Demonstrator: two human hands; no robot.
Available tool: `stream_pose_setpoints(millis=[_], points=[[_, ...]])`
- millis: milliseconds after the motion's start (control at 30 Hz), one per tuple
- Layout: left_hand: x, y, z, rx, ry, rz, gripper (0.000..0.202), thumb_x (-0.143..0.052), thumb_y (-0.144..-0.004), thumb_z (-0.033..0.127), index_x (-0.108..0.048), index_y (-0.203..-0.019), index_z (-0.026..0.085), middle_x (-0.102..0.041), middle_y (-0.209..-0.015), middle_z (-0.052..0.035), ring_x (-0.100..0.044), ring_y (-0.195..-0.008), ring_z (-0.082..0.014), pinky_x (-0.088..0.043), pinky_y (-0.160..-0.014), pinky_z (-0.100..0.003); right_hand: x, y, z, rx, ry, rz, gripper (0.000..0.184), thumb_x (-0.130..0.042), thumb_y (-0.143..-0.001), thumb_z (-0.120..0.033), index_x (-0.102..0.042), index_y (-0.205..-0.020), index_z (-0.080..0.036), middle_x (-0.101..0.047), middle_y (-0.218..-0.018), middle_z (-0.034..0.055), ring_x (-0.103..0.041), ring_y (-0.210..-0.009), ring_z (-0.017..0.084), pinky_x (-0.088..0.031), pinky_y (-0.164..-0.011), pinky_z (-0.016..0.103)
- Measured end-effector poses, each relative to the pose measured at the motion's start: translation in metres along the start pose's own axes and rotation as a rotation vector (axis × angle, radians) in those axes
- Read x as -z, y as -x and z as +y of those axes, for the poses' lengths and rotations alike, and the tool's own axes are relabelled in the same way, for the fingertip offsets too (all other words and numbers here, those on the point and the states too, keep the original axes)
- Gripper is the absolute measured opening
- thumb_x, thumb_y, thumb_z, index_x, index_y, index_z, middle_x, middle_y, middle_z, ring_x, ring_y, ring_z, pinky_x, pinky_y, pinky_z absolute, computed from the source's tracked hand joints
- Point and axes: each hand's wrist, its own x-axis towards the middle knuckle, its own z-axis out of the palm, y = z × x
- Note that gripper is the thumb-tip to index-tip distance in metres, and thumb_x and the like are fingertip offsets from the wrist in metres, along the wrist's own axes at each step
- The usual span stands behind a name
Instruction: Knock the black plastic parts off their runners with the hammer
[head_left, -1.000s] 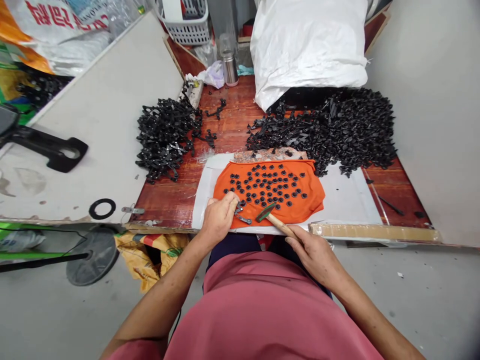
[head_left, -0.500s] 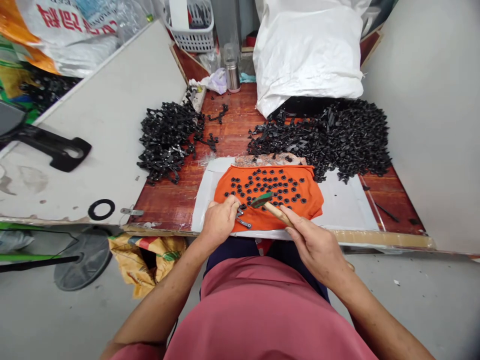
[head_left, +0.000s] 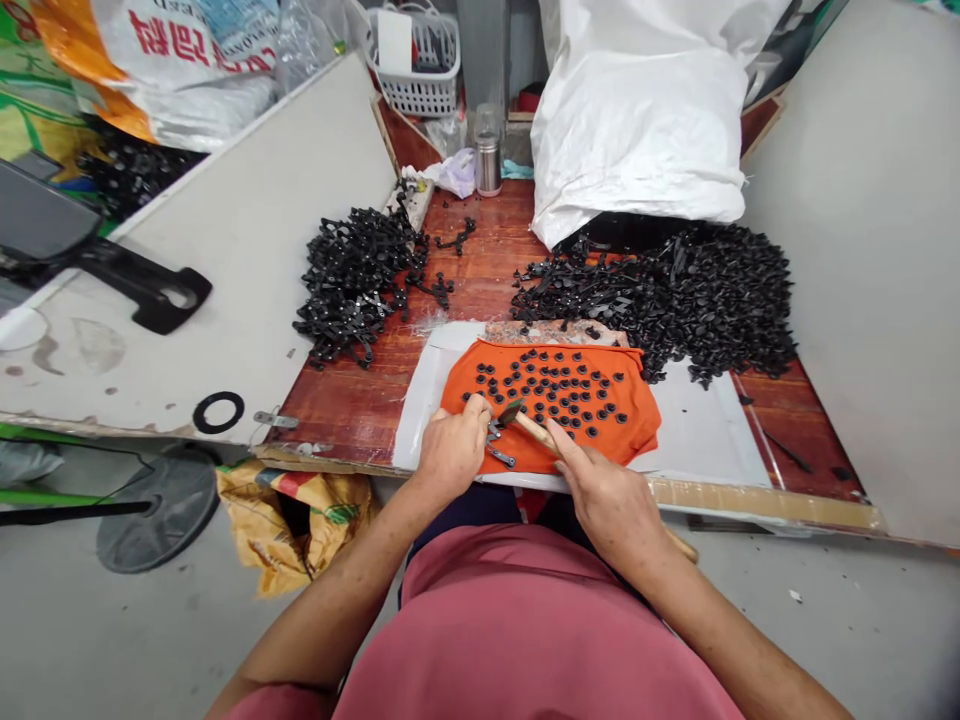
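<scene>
An orange cloth (head_left: 637,425) lies at the front of the bench, dotted with several small round black parts (head_left: 574,397). My right hand (head_left: 611,495) is closed round the wooden handle of a hammer (head_left: 536,431); its dark green head is low over the cloth, close to my left fingertips. At the cloth's left side my left hand (head_left: 454,447) is closed in a pinch on a small black part, mostly hidden by the fingers. Beside those fingers a dark linked strip (head_left: 501,457) rests on the cloth.
A heap of black parts (head_left: 360,280) stands at the left, a larger pile (head_left: 720,300) at the right. Behind are a white sack (head_left: 637,120), a steel flask (head_left: 488,165) and a white basket (head_left: 420,92). Pale panels (head_left: 862,250) flank the red-brown bench (head_left: 487,265).
The hammer head has come down and left, nearer my left fingers. My left hand still pinches at the same side of the cloth. The whole view has shifted slightly.
</scene>
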Motion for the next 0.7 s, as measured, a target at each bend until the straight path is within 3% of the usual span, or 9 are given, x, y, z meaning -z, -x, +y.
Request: stream_pose_setpoints(millis=[100,300,467,600,700], points=[[0.006,0.001,0.0,0.024,0.0,-0.037,0.028,-0.032,-0.107,0.03,-0.058,-0.115,0.024,-0.077,-0.092,-0.0058,-0.071,-0.084,-0.0244,-0.044,-0.085,-0.035,0.002,-0.002,0.0,0.009,0.007,-0.035,0.055,-0.037,-0.107,-0.025,-0.036,-0.162,-0.026,-0.076,-0.103,0.0103,-0.073,-0.076,0.022,-0.061,-0.071,0.032],[0.008,0.001,-0.001,0.027,-0.011,-0.063,0.029,-0.031,-0.108,0.031,-0.057,-0.116,0.024,-0.077,-0.092,-0.006,-0.073,-0.087,-0.025,-0.044,-0.082,-0.034,0.024,-0.004,-0.004,0.018,-0.152,0.052,0.053,-0.037,-0.109,-0.028,-0.036,-0.161,-0.027,-0.074,-0.124,0.0113,-0.075,-0.097,0.024,-0.061,-0.085,0.037],[0.004,0.0,-0.001,0.036,-0.037,-0.05,0.027,-0.031,-0.107,0.033,-0.056,-0.113,0.024,-0.076,-0.087,-0.0059,-0.072,-0.084,-0.0252,-0.045,-0.081,-0.034,0.021,-0.003,-0.005,0.017,-0.098,0.043,0.053,-0.035,-0.109,-0.029,-0.038,-0.161,-0.028,-0.076,-0.106,0.0107,-0.073,-0.084,0.022,-0.06,-0.081,0.033],[0.003,0.0,-0.001,0.041,-0.03,-0.037,0.029,-0.029,-0.108,0.033,-0.055,-0.115,0.024,-0.076,-0.088,-0.0064,-0.072,-0.084,-0.0254,-0.045,-0.081,-0.034,0.004,-0.002,-0.002,0.017,0.082,-0.027,0.053,-0.038,-0.107,-0.025,-0.044,-0.159,-0.028,-0.072,-0.087,0.0074,-0.067,-0.063,0.02,-0.056,-0.06,0.029],[0.003,0.0,-0.001,0.042,-0.039,-0.042,0.03,-0.028,-0.108,0.033,-0.055,-0.115,0.024,-0.076,-0.087,-0.0071,-0.073,-0.084,-0.0262,-0.045,-0.081,-0.034,-0.001,0.0,-0.001,0.034,0.065,0.009,0.053,-0.036,-0.107,-0.025,-0.042,-0.16,-0.027,-0.071,-0.088,0.0077,-0.066,-0.065,0.019,-0.056,-0.062,0.028]])
